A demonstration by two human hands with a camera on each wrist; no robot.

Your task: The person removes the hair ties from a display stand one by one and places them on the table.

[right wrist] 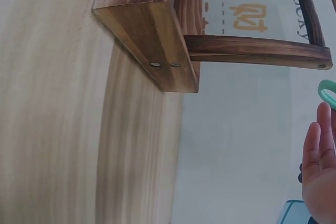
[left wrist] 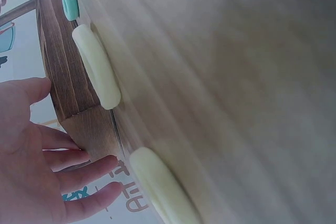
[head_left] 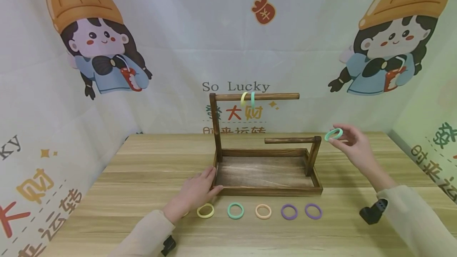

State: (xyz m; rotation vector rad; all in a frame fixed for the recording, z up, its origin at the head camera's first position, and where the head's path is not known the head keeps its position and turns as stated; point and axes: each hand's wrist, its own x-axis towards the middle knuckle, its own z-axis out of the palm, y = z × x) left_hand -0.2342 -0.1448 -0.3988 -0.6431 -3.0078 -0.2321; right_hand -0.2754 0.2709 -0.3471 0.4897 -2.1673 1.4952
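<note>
A dark wooden rack stands on a tray base (head_left: 267,190) mid-table. Its tall upper bar (head_left: 275,96) carries a yellow ring (head_left: 244,98) and a teal ring (head_left: 252,99); the short lower bar (head_left: 289,140) is bare. My left hand (head_left: 198,191) rests with relaxed fingers against the tray's front left corner (left wrist: 79,108). My right hand (head_left: 351,146) is raised to the right of the short post and pinches a green ring (head_left: 333,134), whose edge (right wrist: 328,92) shows above my fingers (right wrist: 319,166) in the right wrist view.
Several rings lie in a row before the tray: yellow (head_left: 205,210), green (head_left: 235,210), peach (head_left: 263,211) and two purple (head_left: 289,211) (head_left: 313,211). Printed cloth backdrops (head_left: 171,50) close off the table's back and sides. Bare tabletop (head_left: 357,233) lies front right.
</note>
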